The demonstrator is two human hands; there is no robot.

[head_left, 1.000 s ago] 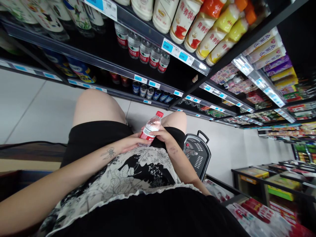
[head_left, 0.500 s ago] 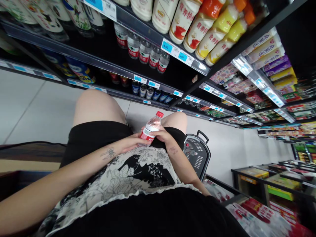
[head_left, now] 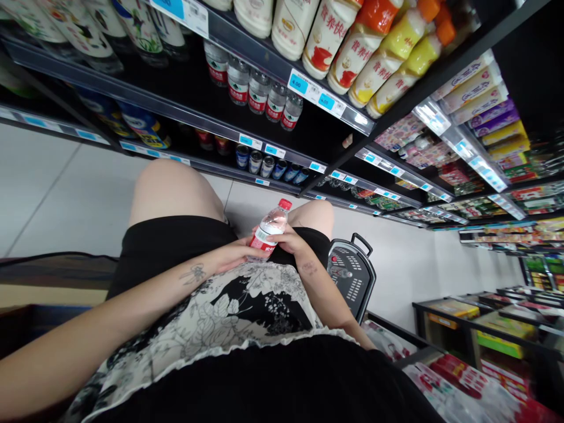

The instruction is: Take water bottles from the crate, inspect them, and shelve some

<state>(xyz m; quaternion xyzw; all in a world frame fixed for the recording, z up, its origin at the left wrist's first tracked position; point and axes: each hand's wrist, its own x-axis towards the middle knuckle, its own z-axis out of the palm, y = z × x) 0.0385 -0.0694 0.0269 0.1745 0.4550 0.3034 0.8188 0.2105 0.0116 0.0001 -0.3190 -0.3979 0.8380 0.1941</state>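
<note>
A clear water bottle [head_left: 274, 222] with a red cap and a red and white label is held between both hands over my lap, tilted with its cap up and to the right. My left hand [head_left: 235, 254] is closed round the lower part of the bottle. From the other side, my right hand [head_left: 286, 239] grips it at the label, thumb across the front. The far fingers of both hands are partly hidden behind the bottle. Similar red-labelled water bottles [head_left: 258, 97] stand in a row on the shelf ahead.
On the floor to my right sits a black shopping basket [head_left: 365, 276] with a bottle [head_left: 341, 272] lying in it. Shelving [head_left: 211, 120] spans the front, with milk drink bottles [head_left: 326, 38] above and cans [head_left: 267, 166] below. Display stands [head_left: 467, 314] are at the right.
</note>
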